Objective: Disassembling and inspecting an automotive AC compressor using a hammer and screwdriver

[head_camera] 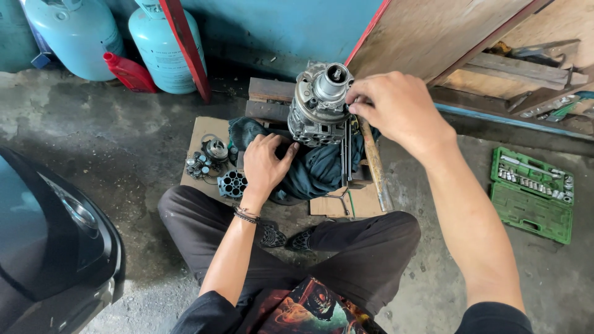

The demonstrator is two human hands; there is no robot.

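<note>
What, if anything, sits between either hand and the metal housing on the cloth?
Nothing visible does. The right hand has its fingertips on the upper rim of the housing. The left hand rests on the dark cloth, its fingers reaching the housing's base.

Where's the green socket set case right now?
In the head view, the green socket set case lies open on the concrete floor at far right, beyond the right hand, just below the wooden boards.
</note>
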